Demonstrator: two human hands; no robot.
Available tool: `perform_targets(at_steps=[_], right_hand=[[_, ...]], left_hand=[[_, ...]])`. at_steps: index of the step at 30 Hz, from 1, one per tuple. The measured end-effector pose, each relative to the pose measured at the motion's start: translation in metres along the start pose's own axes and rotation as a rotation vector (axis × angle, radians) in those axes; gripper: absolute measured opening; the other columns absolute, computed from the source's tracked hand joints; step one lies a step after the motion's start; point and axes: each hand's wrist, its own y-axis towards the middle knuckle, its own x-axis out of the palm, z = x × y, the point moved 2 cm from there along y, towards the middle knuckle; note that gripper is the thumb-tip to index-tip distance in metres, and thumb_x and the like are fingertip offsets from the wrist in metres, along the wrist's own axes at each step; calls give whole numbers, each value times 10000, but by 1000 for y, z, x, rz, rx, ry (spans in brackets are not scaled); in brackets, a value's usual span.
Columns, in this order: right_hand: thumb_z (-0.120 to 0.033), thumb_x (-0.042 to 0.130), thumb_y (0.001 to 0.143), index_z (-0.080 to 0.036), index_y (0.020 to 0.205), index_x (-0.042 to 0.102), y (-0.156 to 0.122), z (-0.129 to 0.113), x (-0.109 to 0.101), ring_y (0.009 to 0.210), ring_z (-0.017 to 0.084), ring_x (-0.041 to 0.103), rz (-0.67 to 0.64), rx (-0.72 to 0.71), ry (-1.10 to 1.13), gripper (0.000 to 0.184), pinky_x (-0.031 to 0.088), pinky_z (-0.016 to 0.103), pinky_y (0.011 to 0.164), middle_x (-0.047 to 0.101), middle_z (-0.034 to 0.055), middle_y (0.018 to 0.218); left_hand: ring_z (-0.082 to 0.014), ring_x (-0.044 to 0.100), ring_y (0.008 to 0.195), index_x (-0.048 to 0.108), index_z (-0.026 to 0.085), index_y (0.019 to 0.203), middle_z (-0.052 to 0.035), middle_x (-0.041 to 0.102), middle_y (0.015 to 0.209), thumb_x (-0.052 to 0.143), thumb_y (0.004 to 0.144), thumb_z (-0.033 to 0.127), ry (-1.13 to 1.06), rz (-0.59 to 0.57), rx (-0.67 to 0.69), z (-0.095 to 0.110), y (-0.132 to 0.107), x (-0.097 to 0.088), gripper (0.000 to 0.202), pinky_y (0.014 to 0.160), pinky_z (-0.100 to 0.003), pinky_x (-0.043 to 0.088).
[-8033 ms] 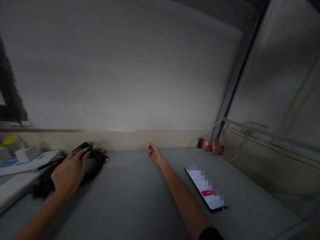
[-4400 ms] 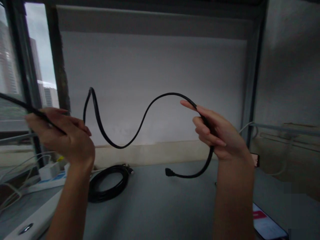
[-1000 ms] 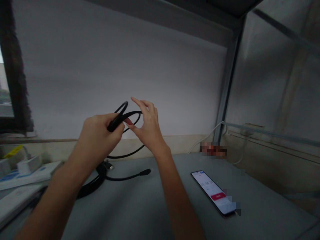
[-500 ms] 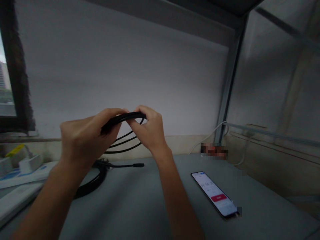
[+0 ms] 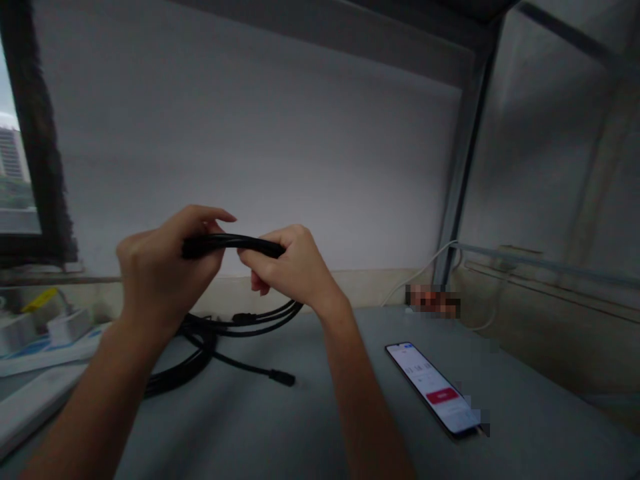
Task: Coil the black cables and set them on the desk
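Left hand: your left hand [image 5: 160,273] is closed around one end of a folded thin black rubber cable [image 5: 233,243], with the forefinger lifted.
Right hand: your right hand [image 5: 287,270] is a fist gripping the same bundle, just beside the left.
Cable: it spans both hands, its loops hang under your right hand, and its plug end [image 5: 283,378] lies on the flat grey table [image 5: 280,433] below.
Coil: a thicker black cable coil [image 5: 175,373] lies under your left forearm.
Phone: a lit slim smartphone [image 5: 433,390] lies flat, well right of your right hand.

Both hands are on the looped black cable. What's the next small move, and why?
Probably gather the loose plug end into another loop. The left hand and right hand pinch the coiled cable together above the table, while its tail seems to trail across the surface, uncoiled.
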Motion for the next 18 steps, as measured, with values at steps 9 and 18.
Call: perform_targets(at_steps=[9,18], right_hand=[[-325,488,749,-180,470,543,-2,0,-20,431,92,497,521,41,-36,319,381,208,456,489,-31,409],[-377,465,776,-178,495,531,6,11,-4,442,83,490,575,-29,22,351,383,204,471,508,-28,443]], left_hand=[[-107,527,528,565,217,949,50,539,524,604,630,314,-275,-206,-621,-14,-1,27,336,604,-217,361],[-56,350,338,460,166,541,86,317,391,595,571,247,-860,25,-940,-29,2,27,160,338,-177,230]])
